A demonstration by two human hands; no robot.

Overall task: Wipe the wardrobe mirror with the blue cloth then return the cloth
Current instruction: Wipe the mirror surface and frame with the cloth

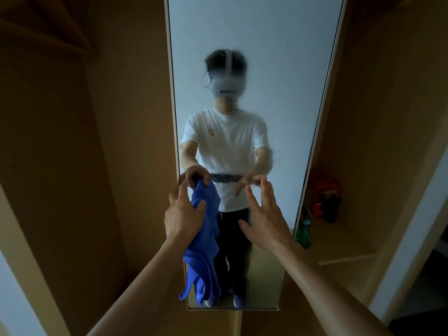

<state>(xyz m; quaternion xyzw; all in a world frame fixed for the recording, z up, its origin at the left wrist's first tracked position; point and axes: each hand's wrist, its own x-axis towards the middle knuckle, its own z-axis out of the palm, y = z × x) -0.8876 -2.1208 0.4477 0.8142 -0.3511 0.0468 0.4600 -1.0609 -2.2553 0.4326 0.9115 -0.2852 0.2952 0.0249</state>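
Note:
The tall wardrobe mirror (278,69) fills the middle of the view and carries a patch of spray droplets around its centre. My left hand (184,214) is raised near the mirror's left edge and grips the top of the blue cloth (206,253), which hangs down in loose folds in front of the glass. My right hand (263,217) is held up beside it, fingers spread, holding nothing and a little short of the glass. The mirror shows the reflection of a person in a white T-shirt with both arms reaching forward.
Wooden wardrobe panels (97,166) flank the mirror on both sides. A shelf (339,248) at the right holds a green spray bottle (303,232) and an orange-red box (323,192). A pale door edge (417,214) runs down the far right.

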